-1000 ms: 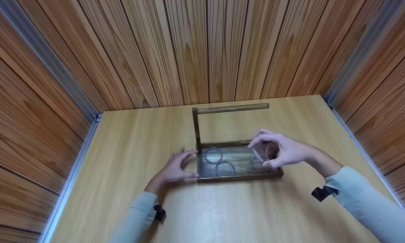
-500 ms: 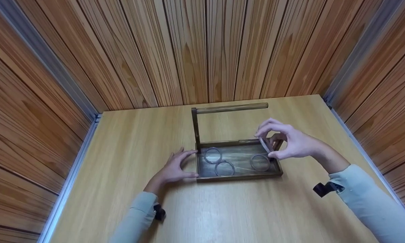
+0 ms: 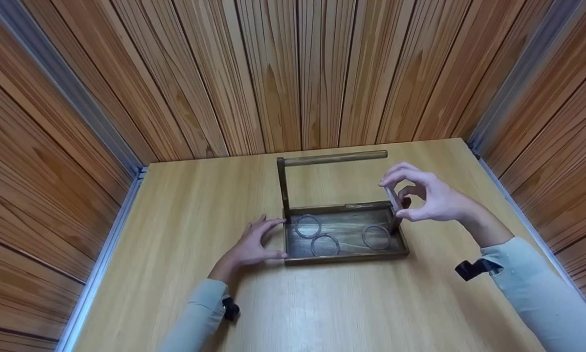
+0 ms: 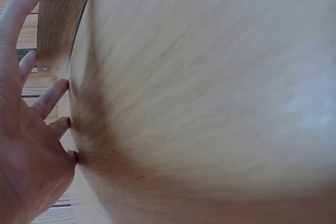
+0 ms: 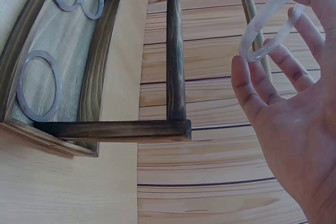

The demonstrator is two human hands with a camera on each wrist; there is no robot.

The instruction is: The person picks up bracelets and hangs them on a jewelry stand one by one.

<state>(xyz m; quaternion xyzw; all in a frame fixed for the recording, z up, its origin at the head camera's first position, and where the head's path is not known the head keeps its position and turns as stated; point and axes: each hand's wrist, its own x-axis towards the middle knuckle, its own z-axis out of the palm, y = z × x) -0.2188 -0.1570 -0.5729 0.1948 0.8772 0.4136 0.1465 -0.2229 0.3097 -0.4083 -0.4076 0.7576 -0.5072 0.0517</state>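
Note:
My right hand (image 3: 437, 198) pinches a translucent pale bangle (image 5: 257, 24) between thumb and fingers, above the tray's right end. In the head view that bangle overlaps the top of the short post (image 3: 396, 224); in the right wrist view it hangs apart from the short bar (image 5: 176, 59) atop this post. Three similar bangles lie flat in the dark wooden tray (image 3: 346, 260): two at the left, touching or overlapping, and one bangle (image 3: 376, 249) at the right. My left hand (image 3: 253, 244) is spread at the tray's left end, thumb and forefinger tips against its wall (image 4: 60, 24).
A tall post (image 3: 284, 188) rises from the tray's left end and bears a long horizontal bar (image 3: 336, 157) reaching right. The light wooden table (image 3: 185, 210) is bounded by plank walls (image 3: 273, 73) at the back and sides.
My right hand has moved up and to the right with the bangle, from over the tray toward the short post, uncovering the right-hand bangle. The left hand stays in place.

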